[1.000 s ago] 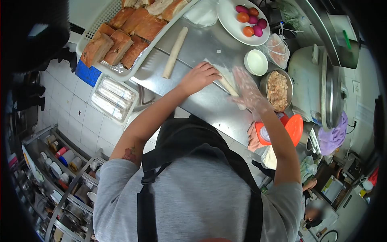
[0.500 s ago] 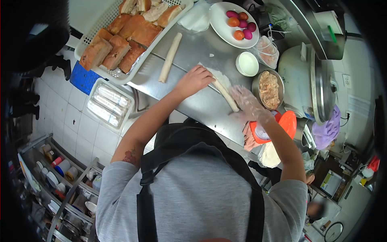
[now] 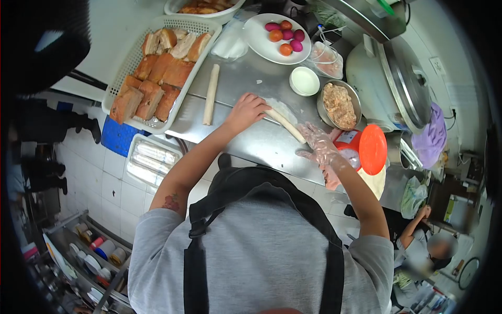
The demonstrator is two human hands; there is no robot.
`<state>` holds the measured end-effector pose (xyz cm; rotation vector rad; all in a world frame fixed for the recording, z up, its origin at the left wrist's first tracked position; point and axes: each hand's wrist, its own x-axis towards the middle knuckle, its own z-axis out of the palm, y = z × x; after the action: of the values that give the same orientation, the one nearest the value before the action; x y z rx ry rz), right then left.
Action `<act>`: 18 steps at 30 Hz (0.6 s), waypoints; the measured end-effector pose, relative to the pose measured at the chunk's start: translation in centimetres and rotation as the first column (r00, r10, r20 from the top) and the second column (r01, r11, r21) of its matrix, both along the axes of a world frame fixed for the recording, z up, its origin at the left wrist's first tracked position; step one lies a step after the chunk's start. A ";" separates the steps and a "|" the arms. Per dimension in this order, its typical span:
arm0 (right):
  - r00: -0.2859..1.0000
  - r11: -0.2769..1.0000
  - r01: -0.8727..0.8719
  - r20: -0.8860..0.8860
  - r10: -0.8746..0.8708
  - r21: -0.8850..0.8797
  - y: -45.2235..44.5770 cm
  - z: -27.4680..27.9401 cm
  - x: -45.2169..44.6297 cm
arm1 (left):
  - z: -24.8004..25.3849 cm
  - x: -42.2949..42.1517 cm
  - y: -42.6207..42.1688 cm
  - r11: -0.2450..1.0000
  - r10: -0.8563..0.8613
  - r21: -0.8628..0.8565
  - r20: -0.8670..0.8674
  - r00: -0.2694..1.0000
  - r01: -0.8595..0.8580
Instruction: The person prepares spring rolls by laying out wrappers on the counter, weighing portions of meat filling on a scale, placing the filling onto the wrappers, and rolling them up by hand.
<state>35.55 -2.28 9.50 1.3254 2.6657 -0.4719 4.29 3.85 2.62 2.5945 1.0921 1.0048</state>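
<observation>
A long, thin roll [image 3: 285,124] wrapped in a pale skin lies diagonally on the steel table. My bare left hand [image 3: 247,112] has its fingers curled over the roll's far left end. At the opposite end, my right hand [image 3: 321,145], in a clear plastic glove, is open, with thumb and fingers apart around the tip; contact is unclear. Behind the roll lies a thin whitish sheet or wet patch [image 3: 282,109]. Another finished-looking pale roll [image 3: 211,95] rests to the left. A metal bowl of minced filling [image 3: 340,104] and a small white bowl [image 3: 304,81] stand beyond my right hand.
Roasted meat slabs fill a white basket [image 3: 112,102] at left. A white plate [image 3: 256,44] carries red and purple eggs or fruits. A red-lidded container [image 3: 372,149] stands beside my right wrist, near a large lidded pot [image 3: 368,78]. Another person [image 3: 418,243] is at lower right.
The camera view has shifted, so the table items appear moved. My right hand has drawn back slightly from the roll, thumb and fingers apart; my left hand stays at its end.
</observation>
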 end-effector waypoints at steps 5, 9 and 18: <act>0.908 0.920 0.380 -0.230 -0.351 0.095 0.2 0.4 -5.4 | 0.1 0.4 1.9 0.993 -0.072 -0.102 -0.105 0.992 0.062; 0.824 0.832 0.444 -0.516 -0.233 0.332 3.0 -4.4 -9.3 | 0.2 0.7 3.7 0.977 -0.130 -0.187 -0.158 0.979 0.100; 0.726 0.829 0.555 -0.527 -0.441 0.069 2.5 -4.7 -7.9 | 3.6 1.3 4.9 0.900 -0.199 -0.428 -0.236 0.951 0.083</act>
<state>27.63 0.25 4.80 2.3110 2.7596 -0.6579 5.55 8.75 6.18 2.4530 1.0166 0.3337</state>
